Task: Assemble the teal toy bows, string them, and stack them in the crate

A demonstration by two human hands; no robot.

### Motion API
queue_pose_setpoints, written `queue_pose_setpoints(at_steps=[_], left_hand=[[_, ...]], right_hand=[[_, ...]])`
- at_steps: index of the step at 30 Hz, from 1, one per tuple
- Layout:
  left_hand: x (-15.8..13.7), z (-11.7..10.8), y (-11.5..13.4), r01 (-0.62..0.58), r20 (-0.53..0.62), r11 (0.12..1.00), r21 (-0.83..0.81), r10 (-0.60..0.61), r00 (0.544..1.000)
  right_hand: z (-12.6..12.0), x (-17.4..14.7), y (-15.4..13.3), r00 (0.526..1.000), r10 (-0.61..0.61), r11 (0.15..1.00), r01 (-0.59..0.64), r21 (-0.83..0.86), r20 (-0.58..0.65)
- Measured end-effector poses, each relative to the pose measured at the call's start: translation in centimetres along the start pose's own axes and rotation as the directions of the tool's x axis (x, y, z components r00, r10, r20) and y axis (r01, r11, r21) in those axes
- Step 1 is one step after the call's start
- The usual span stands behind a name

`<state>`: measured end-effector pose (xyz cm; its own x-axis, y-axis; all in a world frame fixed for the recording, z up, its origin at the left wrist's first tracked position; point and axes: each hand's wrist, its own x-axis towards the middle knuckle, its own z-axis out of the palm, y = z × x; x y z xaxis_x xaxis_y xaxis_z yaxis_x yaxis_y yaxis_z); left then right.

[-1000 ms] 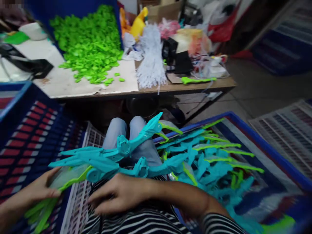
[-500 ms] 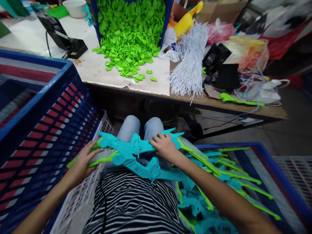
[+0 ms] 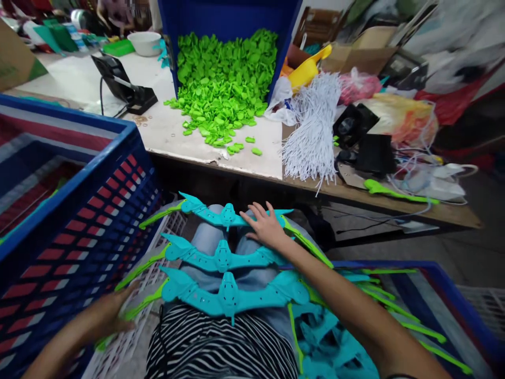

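Three turquoise toy bows with green limbs lie roughly parallel across my lap: the far bow (image 3: 213, 217), the middle bow (image 3: 205, 258) and the near bow (image 3: 252, 299). My right hand (image 3: 265, 227) rests on the right half of the far bow, its fingers spread. At the left, my left hand (image 3: 98, 318) is over the green limb of the near bow, which shows on both sides of it. Motion smears those fingers, so their grip is unclear. More toy bows (image 3: 335, 342) lie piled in the crate at my right.
A blue crate (image 3: 130, 139) stands at my left, a white crate (image 3: 118, 352) beside it. The lined blue crate (image 3: 430, 268) is at my right. On the table (image 3: 260, 167) are green pieces (image 3: 224, 95) spilling from a blue bin (image 3: 232, 18), white strings (image 3: 315, 126) and a black stand (image 3: 126, 89).
The bows, overlapping before, are now spread apart in three rows. My left hand has moved down and left. My right hand stays on the far bow, fingers more spread. The view has tilted up.
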<state>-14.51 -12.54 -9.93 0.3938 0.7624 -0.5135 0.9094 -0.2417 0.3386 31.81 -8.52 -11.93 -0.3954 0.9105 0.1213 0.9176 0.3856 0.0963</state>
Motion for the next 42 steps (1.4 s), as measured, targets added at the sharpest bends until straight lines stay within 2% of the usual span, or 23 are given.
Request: queue_pose_setpoints(at_steps=[1, 3, 5, 7, 8, 10, 13, 15, 16, 17, 18, 20, 22, 23, 25, 27, 28, 30, 32, 34, 37, 40, 42], left_hand=[[0.4, -1.5, 1.5, 0.013, -0.008, 1.000, -0.011, -0.013, 1.000], [2.5, -4.3, 5.6, -0.081, -0.157, 0.994, -0.075, 0.068, 0.985], [6.7, -5.9, 10.4, -0.311, -0.324, 0.950, -0.025, 0.286, 0.902], [12.0, -5.8, 14.8, -0.459, -0.332, 0.875, 0.155, 0.484, 0.810], [14.7, -5.3, 16.6, -0.452, -0.300, 0.861, 0.234, 0.506, 0.809], [19.1, -4.0, 19.0, -0.410, -0.227, 0.848, 0.337, 0.496, 0.838], [22.3, -2.0, 20.5, -0.430, -0.194, 0.804, 0.412, 0.538, 0.820], [22.5, -0.9, 21.0, -0.455, -0.232, 0.784, 0.424, 0.579, 0.782], [22.3, -0.4, 21.1, -0.463, -0.257, 0.779, 0.422, 0.593, 0.763], [22.0, 0.1, 21.3, -0.477, -0.278, 0.774, 0.417, 0.608, 0.744], [21.7, 0.6, 21.4, -0.497, -0.294, 0.765, 0.409, 0.626, 0.722], [21.3, 1.6, 21.3, -0.549, -0.310, 0.737, 0.394, 0.669, 0.675], [20.9, 2.2, 20.8, -0.604, -0.297, 0.696, 0.387, 0.715, 0.633], [20.6, 2.4, 20.4, -0.629, -0.277, 0.673, 0.389, 0.736, 0.617], [20.0, 2.4, 19.7, -0.659, -0.234, 0.638, 0.398, 0.765, 0.599], [19.4, 2.0, 19.5, -0.669, -0.197, 0.633, 0.390, 0.767, 0.611], [19.2, 1.5, 19.7, -0.661, -0.178, 0.652, 0.371, 0.749, 0.638], [19.1, 0.3, 20.7, -0.607, -0.122, 0.732, 0.310, 0.664, 0.738], [19.8, -1.2, 22.2, -0.513, -0.016, 0.822, 0.248, 0.533, 0.846], [21.1, -2.5, 23.8, -0.440, 0.105, 0.876, 0.195, 0.428, 0.898], [23.2, -3.7, 25.1, -0.433, 0.233, 0.901, 0.023, 0.416, 0.879], [24.5, -3.8, 24.9, -0.421, 0.200, 0.882, -0.213, 0.461, 0.865], [24.9, -3.6, 24.3, -0.381, 0.174, 0.859, -0.342, 0.457, 0.873]], right_hand=[[0.1, -0.5, -0.6, 0.998, -0.028, 0.999, 0.030, 0.027, -0.050], [0.0, -1.6, -2.0, 0.994, -0.090, 0.987, 0.099, 0.130, -0.069], [-0.1, -2.8, -3.6, 0.992, -0.126, 0.962, 0.121, 0.244, 0.007], [-0.3, -4.2, -5.0, 0.981, -0.151, 0.944, 0.107, 0.312, 0.120], [-0.4, -5.1, -5.5, 0.973, -0.155, 0.940, 0.092, 0.329, 0.173], [-0.9, -6.6, -6.0, 0.951, -0.173, 0.931, 0.074, 0.358, 0.255], [-2.4, -6.8, -4.7, 0.932, -0.199, 0.914, 0.065, 0.400, 0.302], [-3.8, -4.4, -2.3, 0.966, -0.071, 0.935, -0.023, 0.355, 0.249], [-4.5, -2.3, -0.7, 0.980, 0.062, 0.945, -0.119, 0.304, 0.190], [-5.2, 0.1, 1.1, 0.969, 0.219, 0.935, -0.243, 0.257, 0.116], [-5.7, 2.8, 3.0, 0.928, 0.370, 0.900, -0.370, 0.231, 0.042], [-6.4, 8.5, 6.6, 0.786, 0.616, 0.779, -0.599, 0.184, -0.048], [-6.5, 13.3, 9.3, 0.699, 0.715, 0.690, -0.704, 0.165, -0.006], [-6.4, 15.1, 10.1, 0.677, 0.736, 0.666, -0.729, 0.155, 0.021], [-5.9, 17.1, 11.1, 0.671, 0.739, 0.660, -0.739, 0.132, 0.060], [-5.5, 17.4, 11.3, 0.698, 0.713, 0.690, -0.716, 0.112, 0.070], [-5.4, 17.0, 11.4, 0.718, 0.691, 0.710, -0.696, 0.107, 0.081], [-5.2, 15.8, 11.7, 0.773, 0.625, 0.764, -0.635, 0.117, 0.110], [-5.1, 14.5, 12.1, 0.831, 0.543, 0.820, -0.556, 0.139, 0.121], [-5.0, 13.6, 12.6, 0.872, 0.479, 0.856, -0.489, 0.166, 0.098], [-4.6, 12.3, 12.1, 0.886, 0.463, 0.854, -0.443, 0.274, -0.008], [-4.1, 9.4, 9.2, 0.888, 0.432, 0.816, -0.310, 0.488, -0.158], [-3.5, 6.4, 6.1, 0.922, 0.334, 0.783, -0.156, 0.602, -0.195]])
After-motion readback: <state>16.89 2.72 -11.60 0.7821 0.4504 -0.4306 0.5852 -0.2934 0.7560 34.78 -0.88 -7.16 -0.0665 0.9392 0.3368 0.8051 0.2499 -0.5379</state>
